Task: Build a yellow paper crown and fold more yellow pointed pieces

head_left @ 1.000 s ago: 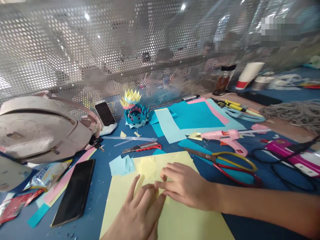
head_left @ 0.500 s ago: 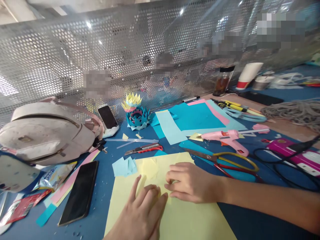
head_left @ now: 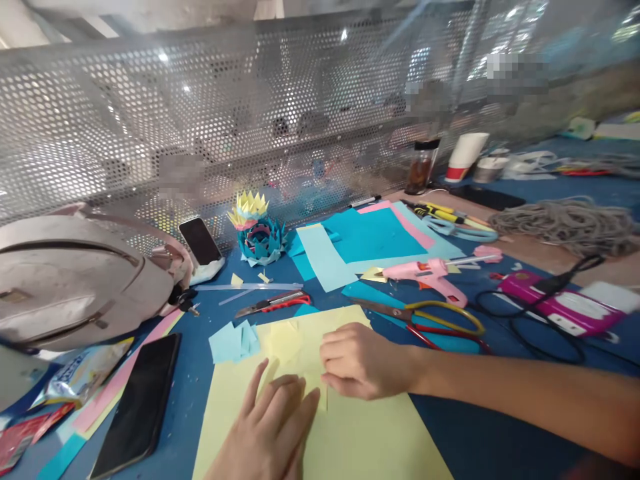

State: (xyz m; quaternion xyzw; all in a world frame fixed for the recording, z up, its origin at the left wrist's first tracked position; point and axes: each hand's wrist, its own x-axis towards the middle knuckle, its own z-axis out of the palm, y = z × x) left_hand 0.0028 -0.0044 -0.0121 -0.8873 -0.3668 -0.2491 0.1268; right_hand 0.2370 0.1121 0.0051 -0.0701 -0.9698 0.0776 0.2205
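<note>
Fingers of our right hand (head_left: 356,363) have drawn into a tighter, narrower bunch than 0.5 seconds ago, while our left hand (head_left: 273,427) keeps nearly the same half-spread, palm-down pose. Between our 2 hands lies a small pale-yellow paper piece (head_left: 324,399), partly covered, on a large pale-yellow paper sheet (head_left: 375,433); whether either hand pinches it, we cannot tell. We judge the handling is still centred on that piece, since the loose pale-yellow paper squares (head_left: 285,339) and light-blue paper pieces (head_left: 233,341) beyond show no clear change.
</note>
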